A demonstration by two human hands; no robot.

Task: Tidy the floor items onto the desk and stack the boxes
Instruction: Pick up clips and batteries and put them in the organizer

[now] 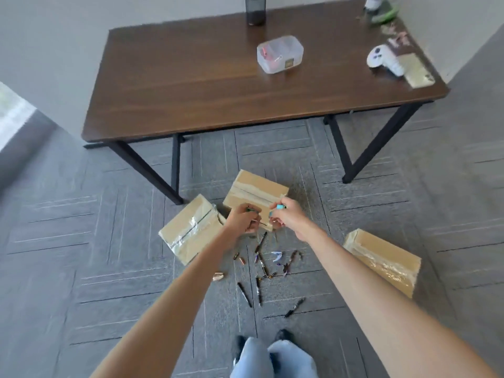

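Note:
Three taped cardboard boxes lie on the grey carpet: one at the left [188,233], one in the middle [255,190], one at the right [384,259]. Several pens, batteries and clips [261,266] are scattered on the floor between them. My left hand [241,221] grips thin pen-like items, with a green bit showing. Beside it my right hand [286,216] holds small items, a turquoise one at its top. Both hands hover in front of the middle box. The brown wooden desk [191,85] stands beyond.
The desk carries a clear plastic container [279,54], a dark cup [255,9], a white game controller [383,60] and a flat packet [416,69]. Black desk legs [148,173] stand close behind the boxes. My knees [272,358] show at the bottom edge.

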